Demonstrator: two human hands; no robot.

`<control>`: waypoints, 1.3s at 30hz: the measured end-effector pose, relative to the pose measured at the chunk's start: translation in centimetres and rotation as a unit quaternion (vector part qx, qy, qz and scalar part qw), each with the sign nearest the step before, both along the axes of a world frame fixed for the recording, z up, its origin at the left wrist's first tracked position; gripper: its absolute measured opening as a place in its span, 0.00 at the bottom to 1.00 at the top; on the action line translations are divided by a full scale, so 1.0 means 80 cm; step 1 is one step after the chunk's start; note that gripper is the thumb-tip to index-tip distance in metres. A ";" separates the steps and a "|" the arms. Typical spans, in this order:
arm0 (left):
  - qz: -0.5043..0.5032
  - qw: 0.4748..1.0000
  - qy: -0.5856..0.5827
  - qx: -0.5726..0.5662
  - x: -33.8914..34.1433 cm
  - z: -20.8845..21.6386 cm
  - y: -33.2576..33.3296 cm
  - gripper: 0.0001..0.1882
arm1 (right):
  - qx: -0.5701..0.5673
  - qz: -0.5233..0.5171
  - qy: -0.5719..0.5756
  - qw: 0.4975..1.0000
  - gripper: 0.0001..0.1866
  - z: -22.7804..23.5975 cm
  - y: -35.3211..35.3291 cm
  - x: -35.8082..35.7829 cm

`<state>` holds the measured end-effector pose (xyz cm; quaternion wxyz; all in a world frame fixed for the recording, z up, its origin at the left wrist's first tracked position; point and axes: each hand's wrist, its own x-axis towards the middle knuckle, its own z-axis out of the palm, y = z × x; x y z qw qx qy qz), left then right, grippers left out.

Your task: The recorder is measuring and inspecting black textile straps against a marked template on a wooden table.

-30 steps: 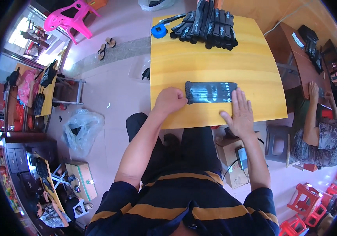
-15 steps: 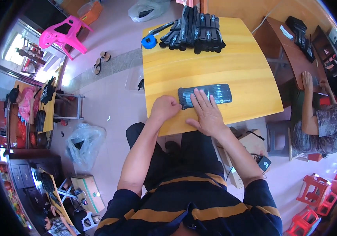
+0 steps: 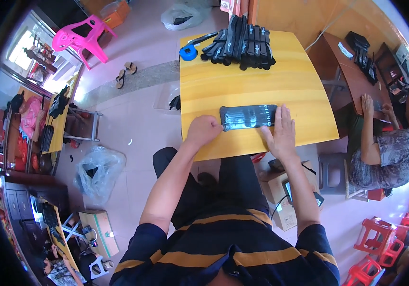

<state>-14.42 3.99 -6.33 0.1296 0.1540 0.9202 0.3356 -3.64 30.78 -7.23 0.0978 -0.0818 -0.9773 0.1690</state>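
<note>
My left hand [image 3: 205, 130] was curled up by the left end of this shiny dark packet [image 3: 247, 117], couldn't tell if it pinched the corner, and my right hand [image 3: 282, 137] lay open at the other end. Packet sat flat on the yellow worktop [image 3: 261, 88], black straps [image 3: 240, 47] piled up beyond it

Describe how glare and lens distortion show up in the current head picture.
In the head view, pale glare streaks the glossy dark packet; in the head view, the bright opening at upper left is nearly washed out to white; in the head view, the right edge of the yellow table bows outward, and black fills the corners.
</note>
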 end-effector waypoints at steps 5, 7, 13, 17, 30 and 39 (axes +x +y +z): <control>0.040 0.993 0.104 0.044 0.016 0.034 0.018 0.14 | -0.034 0.022 0.083 0.996 0.45 0.007 -0.029 -0.050; 0.070 0.982 0.163 0.069 0.020 0.042 0.044 0.18 | -0.043 0.025 0.096 0.994 0.44 0.014 -0.036 -0.074; 0.004 0.916 0.355 0.187 -0.009 0.006 0.127 0.33 | -0.010 0.012 0.022 1.000 0.39 -0.016 -0.035 -0.122; -0.003 0.940 0.330 0.086 -0.023 -0.031 0.136 0.38 | 0.069 0.038 -0.050 0.996 0.39 -0.019 -0.044 -0.120; -0.095 0.949 0.276 -0.120 -0.032 -0.041 0.102 0.47 | 0.057 0.024 0.006 0.998 0.38 -0.029 0.001 -0.115; -0.087 0.952 0.274 -0.105 -0.025 -0.032 0.098 0.45 | 0.052 -0.005 -0.030 0.998 0.40 -0.017 0.011 -0.107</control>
